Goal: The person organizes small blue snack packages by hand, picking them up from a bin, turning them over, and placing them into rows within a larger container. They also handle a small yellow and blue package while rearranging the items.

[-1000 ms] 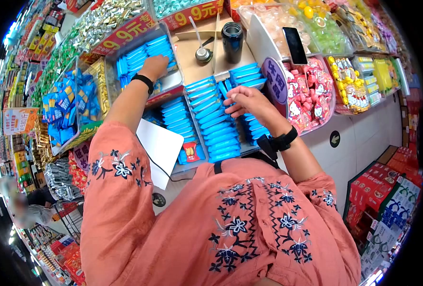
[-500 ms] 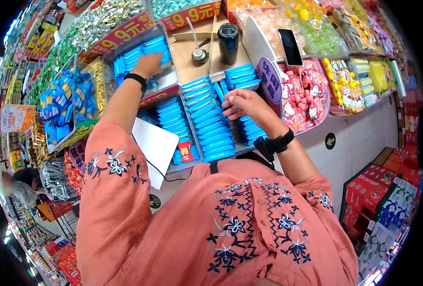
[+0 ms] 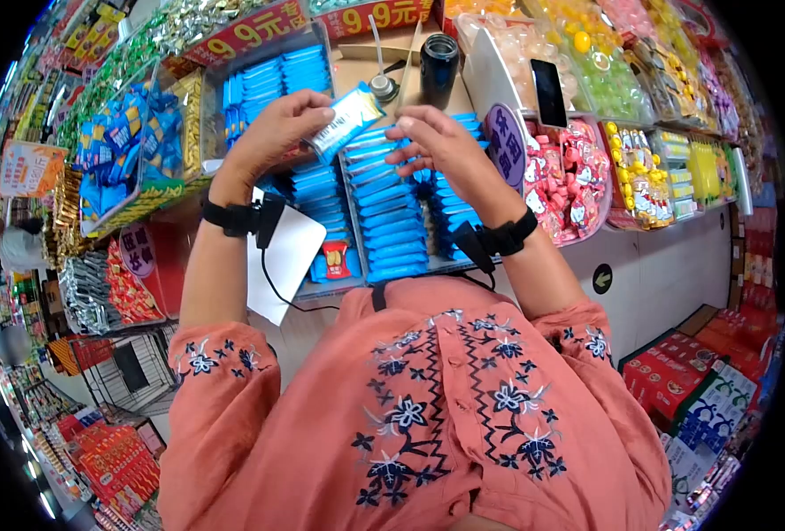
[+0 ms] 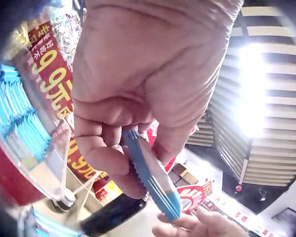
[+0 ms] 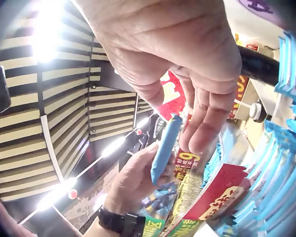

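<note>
My left hand (image 3: pixel 273 133) pinches a blue and white snack packet (image 3: pixel 346 122) between thumb and fingers, over the rows of blue packets (image 3: pixel 388 212). In the left wrist view the packet (image 4: pixel 155 177) appears edge-on, with a serrated end. Just right of it is my right hand (image 3: pixel 450 150), fingers loosely bent and holding nothing. The right wrist view has the packet's upper end (image 5: pixel 171 128) close to the right fingertips. A tray (image 3: pixel 329 62) of more blue packets lies beyond the left hand.
A black bottle (image 3: pixel 438 71) and a small lidded pot with a straw (image 3: pixel 382 87) stand on the cardboard behind. At right, a phone (image 3: pixel 548 93) leans above pink candy bags (image 3: pixel 569 177). A white sheet (image 3: pixel 291 257) lies at the front left, a cable crossing it.
My left hand has come out of the far left tray with a packet and moved nearer to the right hand. The right hand has shifted only slightly.
</note>
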The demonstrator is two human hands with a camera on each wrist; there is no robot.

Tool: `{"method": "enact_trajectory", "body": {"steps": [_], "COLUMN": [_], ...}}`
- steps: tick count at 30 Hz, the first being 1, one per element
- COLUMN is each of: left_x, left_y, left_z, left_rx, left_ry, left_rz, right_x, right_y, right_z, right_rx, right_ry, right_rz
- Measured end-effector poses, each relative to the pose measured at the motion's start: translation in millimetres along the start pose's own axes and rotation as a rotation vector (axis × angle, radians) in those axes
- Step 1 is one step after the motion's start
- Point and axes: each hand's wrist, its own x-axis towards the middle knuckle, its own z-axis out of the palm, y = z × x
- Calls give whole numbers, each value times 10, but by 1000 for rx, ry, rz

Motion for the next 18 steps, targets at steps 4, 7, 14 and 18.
{"method": "enact_trajectory", "body": {"steps": [4,7,14,18], "left_x": [-179,-262,-319,-271], "left_y": [-16,-16,38,33], "left_z": [300,442,556,644], "left_rx": [-58,-65,-40,-24], "left_ry": [-61,-9,21,-7], "left_rz": [-57,-35,-51,-27], "right_x": [-2,-12,-132,-231], "right_y": [22,79,155,164], "right_z": [46,15,-96,-164], "right_rx": [33,2,101,120], "right_ry": [-59,-35,-26,3], "right_rz": [1,16,-2,-15]}}
